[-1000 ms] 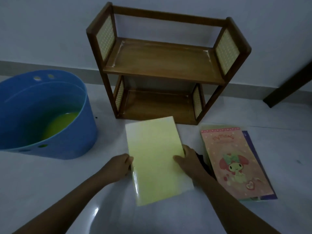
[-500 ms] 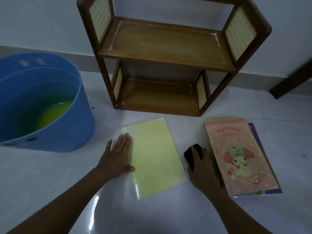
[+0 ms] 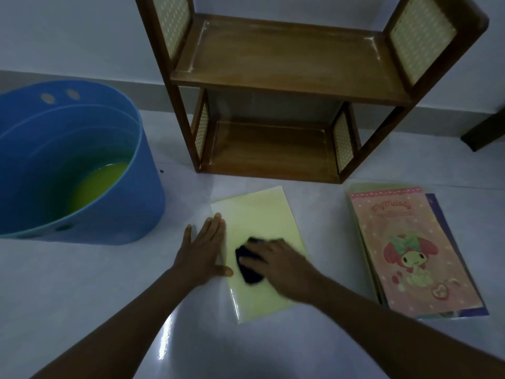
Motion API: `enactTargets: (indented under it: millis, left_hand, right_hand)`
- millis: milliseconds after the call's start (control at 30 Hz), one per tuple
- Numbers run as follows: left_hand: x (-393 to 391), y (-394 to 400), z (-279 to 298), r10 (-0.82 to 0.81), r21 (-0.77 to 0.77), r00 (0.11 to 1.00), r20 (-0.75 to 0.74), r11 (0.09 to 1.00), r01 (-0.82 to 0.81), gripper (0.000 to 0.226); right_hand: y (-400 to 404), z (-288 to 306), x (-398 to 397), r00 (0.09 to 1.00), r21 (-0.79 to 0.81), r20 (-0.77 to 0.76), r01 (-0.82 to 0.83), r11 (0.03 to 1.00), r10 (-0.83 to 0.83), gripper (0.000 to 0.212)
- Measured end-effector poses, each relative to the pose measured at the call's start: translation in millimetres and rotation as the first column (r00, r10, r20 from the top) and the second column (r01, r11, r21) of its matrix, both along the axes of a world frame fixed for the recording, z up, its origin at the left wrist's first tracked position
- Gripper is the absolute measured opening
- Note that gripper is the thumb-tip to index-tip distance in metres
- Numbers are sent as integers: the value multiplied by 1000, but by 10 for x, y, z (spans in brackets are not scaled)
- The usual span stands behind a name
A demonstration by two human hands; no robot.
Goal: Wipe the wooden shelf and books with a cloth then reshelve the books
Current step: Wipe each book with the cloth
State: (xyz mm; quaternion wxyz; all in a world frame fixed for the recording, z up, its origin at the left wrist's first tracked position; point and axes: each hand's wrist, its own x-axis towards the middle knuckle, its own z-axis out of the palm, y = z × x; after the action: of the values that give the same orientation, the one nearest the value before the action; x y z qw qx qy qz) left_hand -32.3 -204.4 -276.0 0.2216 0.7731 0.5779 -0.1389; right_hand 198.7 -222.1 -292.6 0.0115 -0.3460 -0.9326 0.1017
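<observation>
On the pale floor (image 3: pixel 82 310), front of the wooden shelf (image 3: pixel 287 67): yellow book (image 3: pixel 259 214) lies flat, cover up, tilted slightly, near end toward the person. Left hand (image 3: pixel 202 253) is open, palm down, fingers spread flat, pressing along the book's left edge; thumb lies across onto the cover. Right hand (image 3: pixel 281 266) is on top of the cover near the middle, fingers curled over a dark cloth (image 3: pixel 248 265), pinning it to the book. Cloth pokes out from under the fingers on the left side, between the two hands, close to the left thumb. Right hand is blurred.

Shelf stands upright against the wall, both tiers bare, just behind the book's far end, not touching. Right of the yellow book: stack of books (image 3: pixel 410 255) flat on the floor, pink cartoon cover on top, purple one edging out beneath. Small gap between stack and yellow book; right forearm crosses that gap. Left side: blue bucket (image 3: pixel 123 214) with yellow-green liquid (image 3: pixel 95 181) in it, well apart from the left hand.
</observation>
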Motion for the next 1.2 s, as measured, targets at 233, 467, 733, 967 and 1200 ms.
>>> enactTargets:
  millis: [233,467,733,967,1200]
  left_hand:
    - [25,-9,-6,-33,26,996,-79,999,36,115]
    - [41,-15,6,-14,14,996,-89,1000,15,117]
    - [84,-5,63,1,0,994,-111,1000,-1,118]
    - [148,-63,118,73,11,996,-46,997,-72,114]
    - [528,-659,112,700,-424,492,518,710,-563,93]
  right_hand:
    - [488,181,-519,748,-55,-2,663,747,-664,58]
    - [67,25,225,782,-136,-55,610,781,-621,59]
    - [-516,66,848,686,-95,61,727,680,-725,68]
    - [-428,377,518,767,-117,80,641,758,-637,62]
    - [-118,481,51,447,-496,273,824,274,-852,66]
